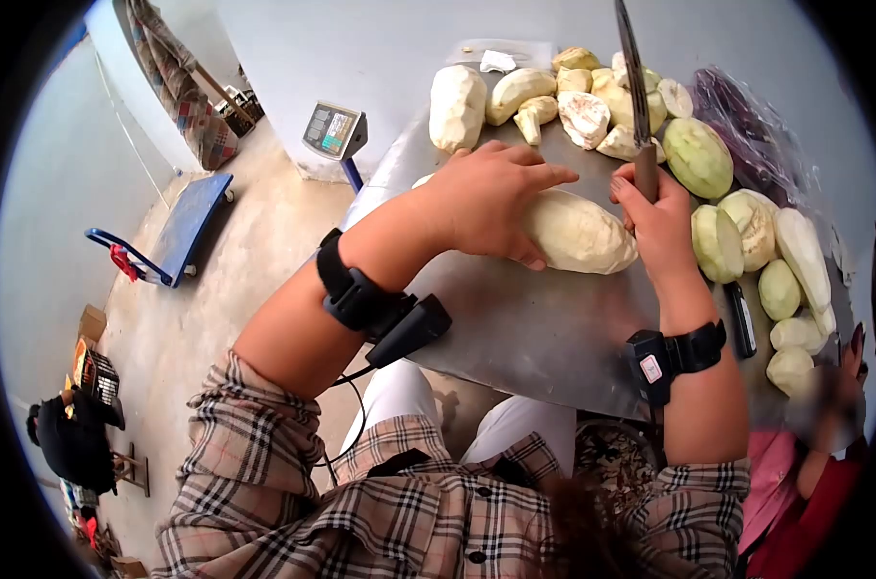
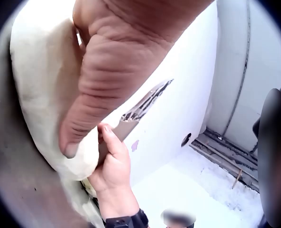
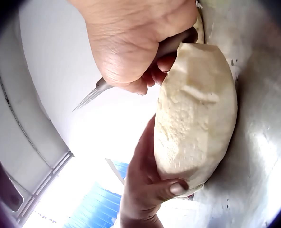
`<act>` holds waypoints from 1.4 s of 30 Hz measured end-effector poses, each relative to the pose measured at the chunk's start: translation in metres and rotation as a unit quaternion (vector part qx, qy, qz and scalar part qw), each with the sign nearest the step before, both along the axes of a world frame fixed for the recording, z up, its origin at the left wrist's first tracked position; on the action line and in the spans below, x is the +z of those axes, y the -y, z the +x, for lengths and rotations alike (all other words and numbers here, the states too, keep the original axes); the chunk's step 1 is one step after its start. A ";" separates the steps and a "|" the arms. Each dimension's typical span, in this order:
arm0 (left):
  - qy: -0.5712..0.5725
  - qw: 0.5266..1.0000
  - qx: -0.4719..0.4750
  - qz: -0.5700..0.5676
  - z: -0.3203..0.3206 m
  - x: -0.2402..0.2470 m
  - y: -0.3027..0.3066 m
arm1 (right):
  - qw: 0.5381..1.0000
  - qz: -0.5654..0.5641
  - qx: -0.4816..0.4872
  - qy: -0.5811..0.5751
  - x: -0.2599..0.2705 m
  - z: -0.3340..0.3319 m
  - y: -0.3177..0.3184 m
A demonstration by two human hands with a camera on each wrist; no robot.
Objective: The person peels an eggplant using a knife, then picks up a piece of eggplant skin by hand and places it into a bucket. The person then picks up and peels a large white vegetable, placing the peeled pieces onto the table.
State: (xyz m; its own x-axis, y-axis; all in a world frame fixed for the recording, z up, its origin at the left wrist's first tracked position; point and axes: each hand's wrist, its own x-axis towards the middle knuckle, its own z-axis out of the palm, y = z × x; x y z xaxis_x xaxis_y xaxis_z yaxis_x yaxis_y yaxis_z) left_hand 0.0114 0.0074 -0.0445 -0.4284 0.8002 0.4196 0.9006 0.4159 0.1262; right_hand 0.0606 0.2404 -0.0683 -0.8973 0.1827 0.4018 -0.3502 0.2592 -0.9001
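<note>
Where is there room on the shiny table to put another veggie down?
The bare patch is the near part of the metal table, between both wrists, in front of the peeled vegetable the left hand holds. The far end and right side are crowded with peeled pieces, and the right hand grips a knife there.

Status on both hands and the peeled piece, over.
Left hand holds peeled vegetable down on metal table. Right hand grips knife at its end, blade pointing away. Pile of peeled pieces beyond, apart from both hands.
</note>
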 end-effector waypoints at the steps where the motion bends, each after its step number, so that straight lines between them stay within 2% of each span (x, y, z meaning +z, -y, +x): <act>1: 0.047 0.999 0.014 -0.014 0.000 0.002 0.000 | 1.000 -0.002 -0.001 0.004 0.000 0.000 -0.001; 3: 0.143 0.988 0.039 -0.043 0.001 0.009 0.000 | 1.000 -0.001 0.011 -0.006 -0.001 -0.001 -0.003; 7: 0.107 0.991 0.042 -0.065 0.002 0.007 0.004 | 1.000 0.001 0.003 0.000 -0.001 -0.001 -0.003; 10: 0.096 0.994 0.041 -0.019 0.002 0.002 0.007 | 1.000 -0.009 0.006 0.002 0.001 0.001 0.000; 15: 0.003 0.994 0.061 0.093 -0.006 -0.006 0.019 | 0.998 -0.058 -0.005 -0.009 0.003 0.003 0.003; 17: -0.011 0.982 0.079 0.169 -0.008 -0.005 0.018 | 0.997 -0.071 -0.007 -0.019 0.005 0.003 0.004; 18: 0.020 0.977 0.095 0.191 -0.006 -0.002 0.018 | 0.998 -0.065 -0.011 -0.021 0.007 0.004 0.004; 24: -0.016 0.925 0.069 0.373 -0.012 -0.006 0.013 | 0.999 -0.023 0.008 -0.042 0.008 0.007 0.001; 28: 0.041 0.894 0.015 0.446 -0.014 -0.006 0.016 | 0.993 -0.006 0.025 -0.113 0.009 0.011 0.008; 31: 0.266 0.791 -0.071 0.546 -0.004 0.003 0.011 | 0.987 0.026 0.037 -0.152 0.008 0.011 0.007; 32: 0.300 0.785 -0.080 0.537 -0.008 0.001 0.015 | 0.991 0.042 0.012 -0.125 0.007 0.009 0.005; 35: 0.404 0.705 -0.104 0.573 -0.011 -0.002 0.015 | 0.992 0.032 0.024 -0.117 0.010 0.013 0.011; 39: 0.430 0.670 -0.091 0.598 -0.018 -0.005 0.014 | 0.994 0.046 0.061 -0.081 0.015 0.023 0.019; 42: 0.384 0.689 -0.061 0.612 -0.023 -0.007 0.015 | 0.995 0.044 0.063 -0.070 0.018 0.025 0.022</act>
State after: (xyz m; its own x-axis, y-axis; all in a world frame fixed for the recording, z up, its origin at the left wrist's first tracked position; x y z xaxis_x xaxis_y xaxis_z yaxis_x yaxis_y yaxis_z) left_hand -0.0112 -0.0072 -0.0519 -0.8607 0.0981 0.4996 0.3922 -0.4979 0.7735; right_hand 0.0852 0.2183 -0.0505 -0.8445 0.0306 0.5346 -0.5060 0.2808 -0.8155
